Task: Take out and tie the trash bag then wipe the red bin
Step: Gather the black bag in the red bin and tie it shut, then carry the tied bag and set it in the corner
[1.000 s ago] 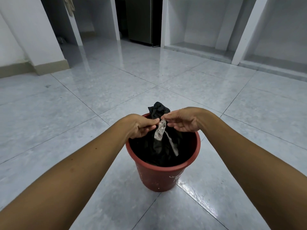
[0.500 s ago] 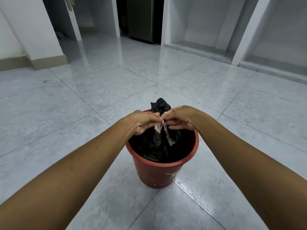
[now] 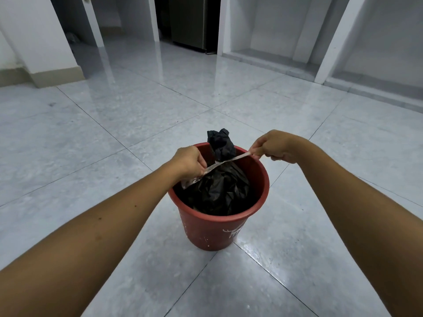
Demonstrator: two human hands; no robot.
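A red bin [image 3: 212, 232] stands on the tiled floor straight ahead. Inside it sits a black trash bag [image 3: 223, 188], its neck bunched and poking up above the far rim. A pale clear plastic strip [image 3: 231, 160] is wrapped around that neck and stretched taut to both sides. My left hand [image 3: 188, 161] pinches the strip's left end over the bin's left rim. My right hand [image 3: 273, 146] pinches the right end just past the right rim. The bag's lower part is hidden by the bin wall.
Glossy grey floor tiles [image 3: 114, 124] surround the bin, with a wet sheen to its right. White pillars and open alcoves [image 3: 270, 42] line the back wall, and a dark fridge [image 3: 190, 21] stands in a doorway behind.
My hands were together at the bag's neck handling the strip. They have since pulled apart sideways, drawing the strip tight around the neck.
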